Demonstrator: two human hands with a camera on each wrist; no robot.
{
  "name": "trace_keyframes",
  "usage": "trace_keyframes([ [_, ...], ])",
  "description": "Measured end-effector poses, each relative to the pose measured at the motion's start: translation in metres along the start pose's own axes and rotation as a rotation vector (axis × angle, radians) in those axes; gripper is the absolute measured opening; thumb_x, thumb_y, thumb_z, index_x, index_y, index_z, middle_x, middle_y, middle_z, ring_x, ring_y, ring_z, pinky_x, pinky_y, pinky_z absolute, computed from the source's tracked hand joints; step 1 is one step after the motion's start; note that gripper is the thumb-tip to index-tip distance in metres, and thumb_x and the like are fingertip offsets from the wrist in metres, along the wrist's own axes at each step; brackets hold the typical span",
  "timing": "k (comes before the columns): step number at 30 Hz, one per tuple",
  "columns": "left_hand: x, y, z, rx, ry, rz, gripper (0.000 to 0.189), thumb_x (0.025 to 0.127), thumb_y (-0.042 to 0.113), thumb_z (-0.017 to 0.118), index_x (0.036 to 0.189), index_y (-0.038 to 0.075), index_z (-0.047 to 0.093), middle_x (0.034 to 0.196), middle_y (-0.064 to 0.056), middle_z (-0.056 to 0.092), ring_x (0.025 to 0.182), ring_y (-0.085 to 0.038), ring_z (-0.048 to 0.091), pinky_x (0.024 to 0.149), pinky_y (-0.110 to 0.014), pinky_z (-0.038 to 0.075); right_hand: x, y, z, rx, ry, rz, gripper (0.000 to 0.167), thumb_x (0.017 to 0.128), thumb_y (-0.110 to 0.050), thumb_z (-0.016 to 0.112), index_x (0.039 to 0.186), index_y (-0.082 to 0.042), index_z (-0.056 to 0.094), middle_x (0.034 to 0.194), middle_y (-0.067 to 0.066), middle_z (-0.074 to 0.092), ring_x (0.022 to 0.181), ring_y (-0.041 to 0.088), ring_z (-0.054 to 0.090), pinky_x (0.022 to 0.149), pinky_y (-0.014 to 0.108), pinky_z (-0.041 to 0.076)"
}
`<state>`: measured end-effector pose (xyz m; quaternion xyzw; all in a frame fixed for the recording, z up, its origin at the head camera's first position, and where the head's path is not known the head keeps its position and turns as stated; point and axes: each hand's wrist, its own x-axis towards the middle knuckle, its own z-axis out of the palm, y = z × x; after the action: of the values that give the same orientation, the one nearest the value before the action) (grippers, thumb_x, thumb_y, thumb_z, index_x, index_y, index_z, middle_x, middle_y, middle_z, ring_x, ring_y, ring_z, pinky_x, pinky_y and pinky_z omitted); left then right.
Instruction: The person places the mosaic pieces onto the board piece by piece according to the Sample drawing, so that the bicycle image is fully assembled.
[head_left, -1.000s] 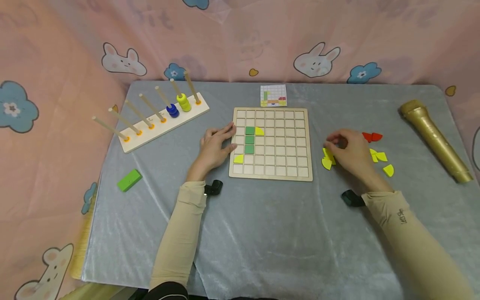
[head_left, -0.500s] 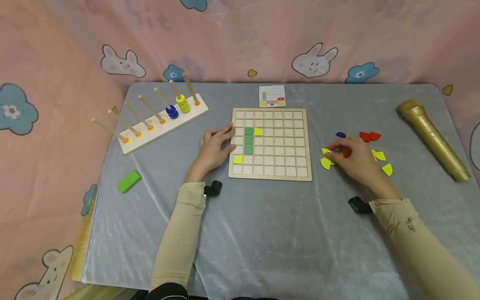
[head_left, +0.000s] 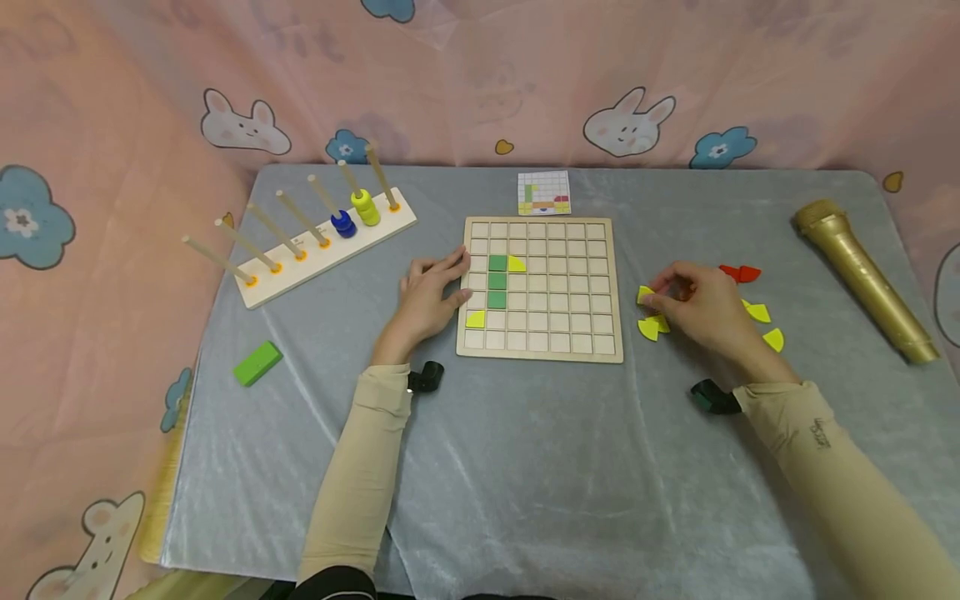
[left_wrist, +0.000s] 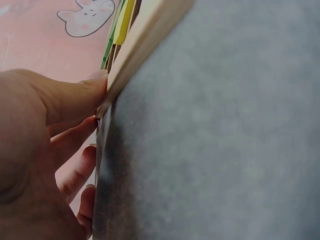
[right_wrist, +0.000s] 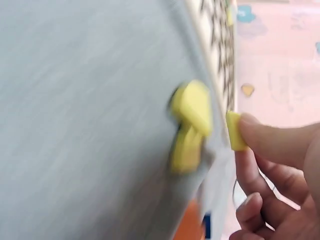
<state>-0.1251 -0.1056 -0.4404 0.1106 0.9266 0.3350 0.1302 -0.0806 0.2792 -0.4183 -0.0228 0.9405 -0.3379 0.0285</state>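
My left hand (head_left: 429,302) rests at the left edge of a wooden grid board (head_left: 540,359), its thumb and fingertips against the rim. Green square tiles (head_left: 497,281) and two yellow tiles (head_left: 517,264) lie in the board's cells. To the right of the board, my right hand (head_left: 701,308) pinches a small yellow tile (right_wrist: 234,131) between thumb and fingers. Just below the fingertips lie more yellow tiles (head_left: 649,327). An orange piece (right_wrist: 189,222) and a blue one (right_wrist: 207,226) show low in the right wrist view; in the head view the hand hides them.
Red tiles (head_left: 740,273) and further yellow tiles (head_left: 773,339) lie beyond the right hand. A gold microphone (head_left: 866,279) is at the far right. Behind the board sits a pattern card (head_left: 543,192). At left are a peg stand (head_left: 330,248) with rings and a green block (head_left: 257,363).
My right hand has shifted a little and now holds one yellow tile apart from the small group. A blue piece glimpsed half a second ago is covered again. The left hand stays put.
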Motion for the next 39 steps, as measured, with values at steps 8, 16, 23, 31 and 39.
trace_keyframes([
  [8,-0.001,-0.001,0.002,0.002,-0.01,0.001,0.059,0.107,0.026,0.064,0.162,0.02,0.043,0.175,0.01,0.029,0.152,-0.032,0.029,0.114,-0.054,0.023,0.016,-0.043,0.029,0.11,-0.005,-0.062,0.014,0.099,-0.015,0.077,0.103,-0.002,0.075,0.084,0.014,0.065,0.073,0.021,0.047,0.063,0.025,0.035],
  [16,-0.001,-0.001,0.004,-0.007,-0.018,0.001,0.059,0.107,0.026,0.064,0.162,0.02,0.043,0.175,0.01,0.029,0.153,-0.032,0.028,0.114,-0.054,0.023,0.024,-0.076,0.067,0.163,-0.095,-0.138,0.013,0.099,-0.009,0.075,0.11,-0.003,0.076,0.092,0.013,0.072,0.08,0.024,0.05,0.072,0.032,0.037],
  [23,-0.001,0.0,0.002,0.0,-0.014,0.001,0.059,0.107,0.026,0.064,0.162,0.02,0.043,0.175,0.01,0.029,0.152,-0.032,0.028,0.115,-0.054,0.023,0.023,-0.1,0.092,0.207,-0.134,-0.144,0.011,0.094,-0.008,0.08,0.103,-0.004,0.076,0.09,0.012,0.073,0.081,0.023,0.051,0.074,0.033,0.038],
  [31,-0.001,-0.002,0.001,0.013,-0.004,-0.002,0.058,0.107,0.027,0.064,0.161,0.02,0.045,0.174,0.01,0.03,0.152,-0.032,0.03,0.116,-0.055,0.023,0.022,-0.121,0.113,0.205,-0.196,-0.155,0.012,0.094,-0.011,0.08,0.102,-0.005,0.074,0.088,0.009,0.072,0.078,0.023,0.053,0.073,0.035,0.04],
  [39,0.0,-0.002,0.0,0.015,0.001,0.001,0.058,0.107,0.027,0.065,0.161,0.02,0.045,0.174,0.01,0.031,0.151,-0.032,0.031,0.114,-0.055,0.025,0.028,-0.132,0.122,0.141,-0.212,-0.103,0.027,0.089,-0.008,0.085,0.112,-0.004,0.069,0.085,0.009,0.066,0.083,0.025,0.056,0.075,0.035,0.042],
])
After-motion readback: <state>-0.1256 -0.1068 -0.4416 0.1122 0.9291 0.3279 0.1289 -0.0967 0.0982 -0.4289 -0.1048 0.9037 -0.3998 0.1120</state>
